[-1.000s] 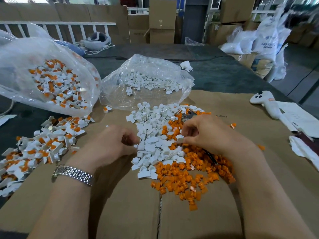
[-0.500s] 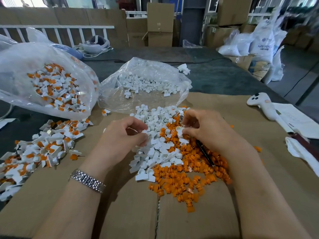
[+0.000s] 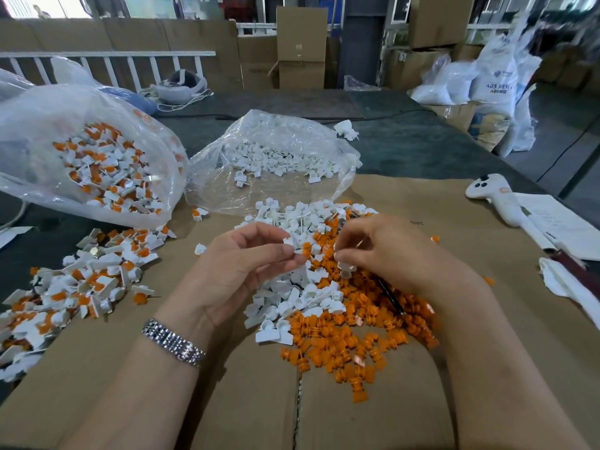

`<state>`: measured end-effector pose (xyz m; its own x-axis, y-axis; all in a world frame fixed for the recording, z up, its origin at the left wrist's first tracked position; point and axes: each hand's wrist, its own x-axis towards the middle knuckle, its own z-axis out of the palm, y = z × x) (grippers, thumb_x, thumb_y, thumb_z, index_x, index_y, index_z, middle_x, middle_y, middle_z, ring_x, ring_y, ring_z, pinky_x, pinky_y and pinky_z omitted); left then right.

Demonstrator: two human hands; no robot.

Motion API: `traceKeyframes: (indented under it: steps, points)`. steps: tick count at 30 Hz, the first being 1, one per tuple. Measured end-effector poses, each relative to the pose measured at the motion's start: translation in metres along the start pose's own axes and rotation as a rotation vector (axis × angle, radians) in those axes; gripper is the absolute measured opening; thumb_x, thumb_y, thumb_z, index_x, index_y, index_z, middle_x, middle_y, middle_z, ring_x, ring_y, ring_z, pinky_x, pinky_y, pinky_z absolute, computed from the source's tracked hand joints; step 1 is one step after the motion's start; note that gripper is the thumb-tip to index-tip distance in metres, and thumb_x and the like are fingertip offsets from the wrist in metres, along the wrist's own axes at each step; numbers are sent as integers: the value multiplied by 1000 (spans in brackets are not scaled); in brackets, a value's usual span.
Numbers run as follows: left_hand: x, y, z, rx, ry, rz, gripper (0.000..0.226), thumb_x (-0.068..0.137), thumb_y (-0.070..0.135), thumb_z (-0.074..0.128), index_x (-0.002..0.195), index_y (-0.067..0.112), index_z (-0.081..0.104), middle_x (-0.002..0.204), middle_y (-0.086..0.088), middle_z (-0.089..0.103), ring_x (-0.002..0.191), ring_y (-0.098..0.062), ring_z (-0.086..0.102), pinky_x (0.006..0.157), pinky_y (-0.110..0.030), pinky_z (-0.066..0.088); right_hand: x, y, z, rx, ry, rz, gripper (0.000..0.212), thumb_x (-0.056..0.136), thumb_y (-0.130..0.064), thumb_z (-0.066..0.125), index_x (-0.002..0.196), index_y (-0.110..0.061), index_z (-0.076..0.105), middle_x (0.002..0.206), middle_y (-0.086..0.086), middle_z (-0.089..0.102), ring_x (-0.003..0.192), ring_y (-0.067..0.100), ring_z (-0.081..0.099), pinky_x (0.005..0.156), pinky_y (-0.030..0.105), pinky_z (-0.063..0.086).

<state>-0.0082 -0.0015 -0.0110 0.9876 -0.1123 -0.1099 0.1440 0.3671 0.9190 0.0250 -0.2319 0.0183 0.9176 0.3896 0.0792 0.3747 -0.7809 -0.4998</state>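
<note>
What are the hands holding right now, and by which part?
The left hand pinches a small white plastic piece by its edge, thumb against forefinger. The right hand seems to pinch another white piece; by which part cannot be told.

Warehouse interior. Cardboard boxes (image 3: 301,47) stacked along the back. White railing (image 3: 107,54) at left. Daylight through windows (image 3: 48,4) up top. White sacks (image 3: 493,76) heaped right, on grey floor (image 3: 565,125). Desk (image 3: 422,144) dark-surfaced.
</note>
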Motion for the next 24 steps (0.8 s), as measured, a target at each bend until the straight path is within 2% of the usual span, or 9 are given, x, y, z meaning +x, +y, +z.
traceKeyframes:
  steps: [2, 4, 6, 10, 12, 15, 21, 24]
  points:
    - [0, -1, 1, -36, -40, -8, 16, 73, -6, 76, 82, 6, 79, 89, -20, 75, 99, -40, 75, 74, -24, 61, -1, -4, -3, 209, 93, -36, 2, 92, -29, 72, 93, -29, 71, 85, -13, 72, 81, -1, 69, 73, 18, 52]
    - [-1, 1, 3, -36, -62, -5, 15, 73, -5, 77, 83, 6, 78, 90, -21, 74, 100, -40, 75, 72, -24, 61, -3, -10, -4, 407, 113, -83, 6, 92, -24, 73, 96, -26, 70, 87, -11, 75, 80, 0, 72, 74, 18, 57]
    - [-2, 1, 4, -19, -59, 0, 16, 73, -2, 78, 87, 7, 78, 92, -21, 74, 98, -40, 75, 70, -24, 61, -5, -16, -2, 509, 105, -114, 10, 92, -22, 73, 101, -24, 70, 90, -11, 76, 83, 1, 73, 80, 14, 55]
    - [-3, 1, 6, -32, -77, -7, 15, 78, 0, 75, 92, 6, 79, 94, -21, 75, 95, -35, 77, 70, -24, 61, -4, -20, 0, 516, 111, -143, 17, 97, -23, 66, 112, -30, 72, 99, -7, 74, 91, 4, 70, 85, 18, 54]
    - [-3, 2, 7, -41, -76, -8, 15, 78, 0, 75, 91, 6, 80, 95, -22, 75, 95, -35, 77, 70, -24, 61, -4, -22, 1, 587, 100, -128, 17, 95, -20, 69, 112, -23, 69, 95, -1, 75, 82, 7, 72, 77, 19, 56]
    - [-3, 2, 8, -47, -74, 2, 16, 77, 0, 75, 91, 6, 80, 98, -22, 75, 94, -32, 77, 70, -24, 61, -4, -22, 2, 688, 114, -126, 17, 87, -11, 76, 101, -8, 67, 86, 5, 76, 73, 12, 75, 68, 17, 57]
    - [-4, 3, 10, 9, -40, 64, 18, 70, 3, 80, 84, 13, 80, 87, -15, 75, 83, -25, 77, 59, -20, 57, -1, -21, 6, 621, 135, -173, 12, 90, -7, 72, 101, -10, 77, 89, 3, 78, 84, 12, 75, 82, 24, 60]
    - [-3, 1, 10, 6, -37, 89, 18, 69, 2, 81, 84, 10, 80, 89, -18, 76, 86, -27, 77, 67, -21, 59, -1, -25, 10, 566, 175, -193, 11, 91, -10, 72, 101, -13, 78, 90, -2, 76, 85, 10, 73, 85, 28, 60]
